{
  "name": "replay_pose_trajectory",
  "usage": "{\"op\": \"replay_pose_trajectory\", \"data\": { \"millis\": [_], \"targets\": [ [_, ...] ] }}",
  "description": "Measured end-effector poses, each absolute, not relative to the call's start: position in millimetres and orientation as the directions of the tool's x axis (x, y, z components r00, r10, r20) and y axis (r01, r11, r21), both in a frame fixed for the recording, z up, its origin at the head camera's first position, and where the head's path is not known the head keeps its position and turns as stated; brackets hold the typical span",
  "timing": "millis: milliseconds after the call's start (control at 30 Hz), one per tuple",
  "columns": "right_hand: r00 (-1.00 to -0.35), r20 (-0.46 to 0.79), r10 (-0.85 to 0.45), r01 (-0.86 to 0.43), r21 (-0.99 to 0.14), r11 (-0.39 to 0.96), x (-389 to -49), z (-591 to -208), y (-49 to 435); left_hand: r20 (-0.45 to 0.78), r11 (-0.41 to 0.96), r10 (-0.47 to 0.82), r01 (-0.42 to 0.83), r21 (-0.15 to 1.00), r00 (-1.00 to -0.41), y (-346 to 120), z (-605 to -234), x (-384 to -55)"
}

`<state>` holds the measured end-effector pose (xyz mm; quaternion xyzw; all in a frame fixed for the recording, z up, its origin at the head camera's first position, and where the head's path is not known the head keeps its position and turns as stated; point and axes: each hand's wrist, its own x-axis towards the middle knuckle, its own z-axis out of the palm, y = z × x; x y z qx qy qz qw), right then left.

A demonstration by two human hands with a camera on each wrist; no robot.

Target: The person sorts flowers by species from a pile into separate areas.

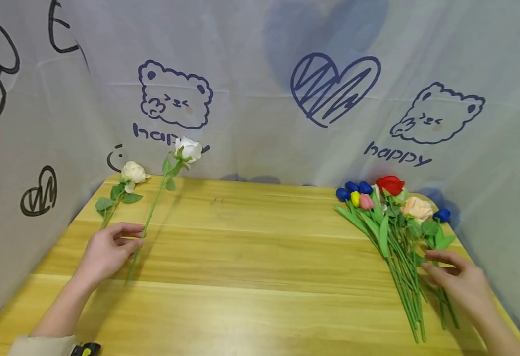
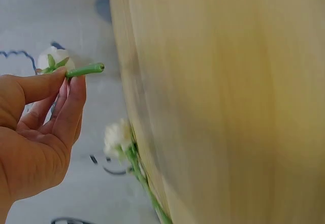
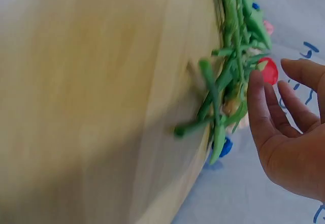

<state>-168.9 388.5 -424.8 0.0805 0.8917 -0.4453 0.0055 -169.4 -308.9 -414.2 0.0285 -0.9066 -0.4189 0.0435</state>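
My left hand pinches the green stem of a white rose between thumb and fingers, its bloom tilted up and away. In the left wrist view the cut stem end sticks out past the fingertips. A second, cream-white rose lies on the table just beyond that hand. On the right, my right hand hovers by the stems of a flower pile, thumb and fingers apart. The right wrist view shows nothing between them. In the pile are a red rose, a peach rose and several tulips.
The wooden table spans between the hands. Blue tulips, a yellow one and a pink one lie at the pile's far left. A pale cloth with drawings hangs behind the table and along both sides.
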Motion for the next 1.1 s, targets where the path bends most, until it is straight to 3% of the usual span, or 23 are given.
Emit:
{"op": "replay_pose_trajectory", "data": {
  "millis": [100, 267, 533, 1100],
  "targets": [
    [-0.976, -0.157, 0.153, 0.219, -0.696, 0.684, -168.2, -423.3, 398.7, 0.059, 0.675, -0.099, -0.024, 0.737, -0.993, -326.4, -415.8, -167.6],
    [-0.953, -0.254, 0.167, 0.293, -0.621, 0.727, -168.0, -425.9, 412.4, 0.058, 0.690, -0.097, -0.025, 0.723, -0.994, -354.4, -417.7, -170.2],
    [-0.954, -0.268, 0.134, 0.279, -0.627, 0.728, -166.4, -433.8, 423.8, -0.052, 0.694, -0.083, -0.095, 0.714, -0.995, -393.7, -420.9, -170.8],
    [-0.946, -0.287, 0.151, 0.312, -0.675, 0.668, -169.2, -436.5, 423.0, -0.131, 0.670, -0.038, -0.123, 0.732, -0.991, -411.7, -431.3, -172.2]
  ]
}}
